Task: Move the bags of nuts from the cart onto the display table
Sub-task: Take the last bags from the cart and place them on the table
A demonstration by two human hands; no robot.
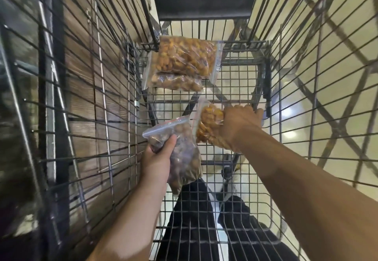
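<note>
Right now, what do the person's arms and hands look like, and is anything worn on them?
The left hand and right hand are bare: no gloves, rings or watch visible. The left forearm and right forearm are bare too, no sleeve in view. Black trousers show below.

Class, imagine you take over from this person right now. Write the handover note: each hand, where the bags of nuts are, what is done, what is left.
Left hand: holds a bag of dark brown nuts inside the cart.
Right hand: fingers grip a bag of golden nuts beside it.
Two more lie stacked at the cart's far end: upper bag on lower bag.
Done: cannot tell, since the display table is out of view.
Left: carry both held bags to the table, then fetch the stacked pair.
</note>
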